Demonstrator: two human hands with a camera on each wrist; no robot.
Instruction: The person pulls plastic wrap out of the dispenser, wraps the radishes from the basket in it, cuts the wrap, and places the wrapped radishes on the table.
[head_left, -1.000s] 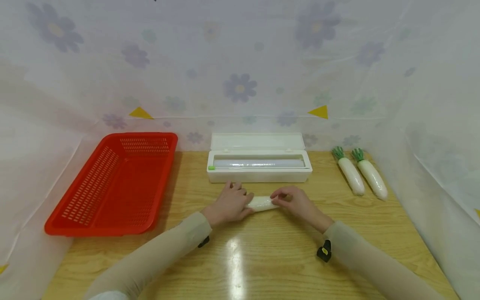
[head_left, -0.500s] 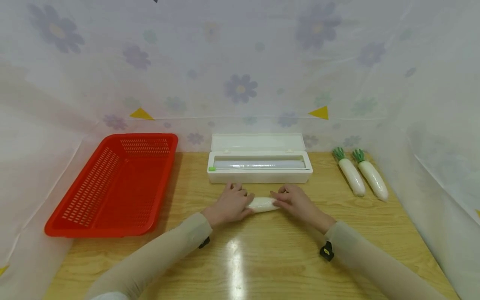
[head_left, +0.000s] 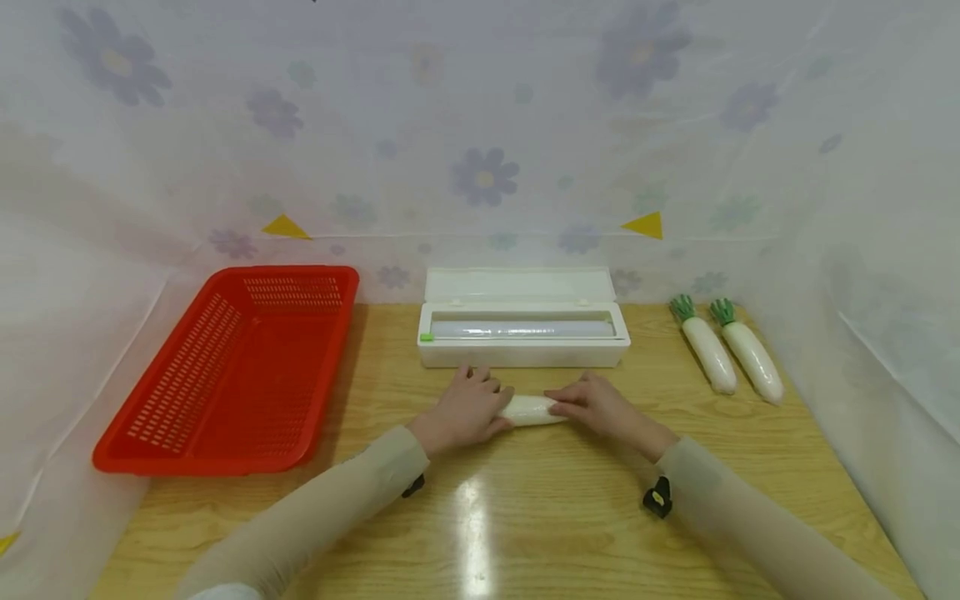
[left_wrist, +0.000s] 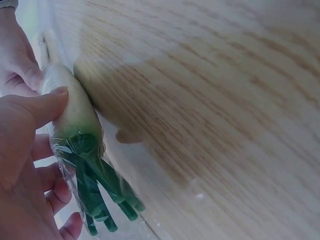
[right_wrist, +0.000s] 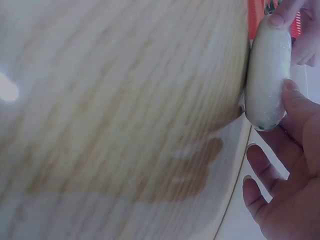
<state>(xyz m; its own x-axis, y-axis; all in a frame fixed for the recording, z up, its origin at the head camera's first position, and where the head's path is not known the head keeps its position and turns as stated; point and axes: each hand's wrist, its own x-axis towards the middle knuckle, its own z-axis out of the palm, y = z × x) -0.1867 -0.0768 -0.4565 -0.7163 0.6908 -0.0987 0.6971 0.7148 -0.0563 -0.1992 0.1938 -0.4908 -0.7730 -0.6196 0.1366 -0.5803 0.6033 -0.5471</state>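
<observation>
A white radish (head_left: 527, 410) with green stalks lies sideways on the table, wrapped in clear film. My left hand (head_left: 465, 407) grips its leafy end; in the left wrist view the thumb lies on the white body and film covers the green stalks (left_wrist: 95, 180). At the radish's tip, my right hand (head_left: 603, 408) pinches with thumb and index finger, as the right wrist view shows, while the other fingers are spread loosely. In the head view my left hand hides the stalks. Just behind the hands stands a white cling film box (head_left: 525, 354), lid up, with a roll inside.
On the left stands a red perforated basket (head_left: 318, 408). Two more white radishes, a nearer-centre radish (head_left: 708, 354) and an outer radish (head_left: 753, 362), lie at the back right, shiny as if wrapped. Flowered white sheeting (head_left: 480, 100) walls the table (head_left: 555, 517) behind and at both sides.
My right fingers have moved at the radish's tip, going from a raised, bent pinch to a flatter hold. The left hand keeps its grip, and the radish has hardly moved.
</observation>
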